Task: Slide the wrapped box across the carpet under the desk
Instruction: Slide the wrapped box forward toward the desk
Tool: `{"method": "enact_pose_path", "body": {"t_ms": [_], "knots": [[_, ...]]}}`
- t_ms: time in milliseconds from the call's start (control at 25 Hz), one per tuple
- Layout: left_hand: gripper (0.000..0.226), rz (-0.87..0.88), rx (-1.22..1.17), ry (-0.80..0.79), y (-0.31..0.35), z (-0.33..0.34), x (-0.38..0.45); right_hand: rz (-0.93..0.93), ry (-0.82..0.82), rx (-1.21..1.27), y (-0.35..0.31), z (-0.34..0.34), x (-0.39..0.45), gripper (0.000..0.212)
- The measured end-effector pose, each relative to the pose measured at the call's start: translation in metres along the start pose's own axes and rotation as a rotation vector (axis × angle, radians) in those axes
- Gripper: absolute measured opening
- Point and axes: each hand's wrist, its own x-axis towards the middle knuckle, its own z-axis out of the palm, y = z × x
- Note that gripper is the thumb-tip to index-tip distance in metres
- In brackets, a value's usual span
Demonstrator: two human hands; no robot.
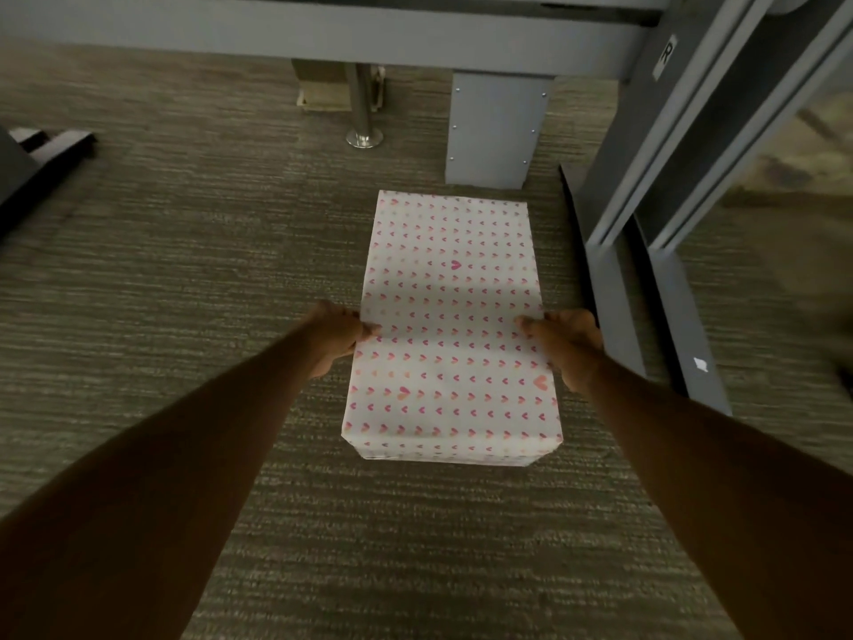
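A long box wrapped in white paper with small pink hearts (pixel 450 288) lies flat on the grey-green carpet (pixel 161 270), its far end close to a grey desk panel (pixel 494 127). My left hand (pixel 334 337) grips the box's left side, thumb on the top face. On the opposite side my right hand (pixel 565 344) holds it the same way. The grey desk beam (pixel 323 34) runs across the top of the view.
A grey desk leg frame (pixel 646 214) with a floor foot (pixel 692 334) stands just right of the box. A chrome post with a round base (pixel 363 131) and a cardboard box (pixel 321 90) sit further back. A dark object (pixel 41 150) lies at far left.
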Motion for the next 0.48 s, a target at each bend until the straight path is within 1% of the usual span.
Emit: {"method": "enact_pose_path", "body": {"t_ms": [120, 280, 400, 440, 480], "knots": [[0.009, -0.001, 0.002, 0.000, -0.005, 0.006, 0.007, 0.001, -0.006, -0.041, 0.004, 0.001, 0.008, 0.039], [0.012, 0.006, 0.037, 0.008, -0.006, 0.007, 0.010, 0.007, 0.020, -0.077, 0.003, 0.003, 0.013, 0.039], [0.024, 0.022, 0.130, 0.037, -0.007, 0.007, 0.013, 0.010, 0.026, -0.118, -0.001, 0.004, 0.008, 0.041], [0.029, 0.040, 0.162, 0.050, -0.007, 0.008, 0.012, -0.019, 0.047, -0.181, -0.002, 0.005, 0.005, 0.046], [0.037, 0.071, 0.219, 0.078, -0.006, 0.010, 0.009, -0.086, 0.081, -0.289, -0.004, 0.006, 0.003, 0.053]]}}
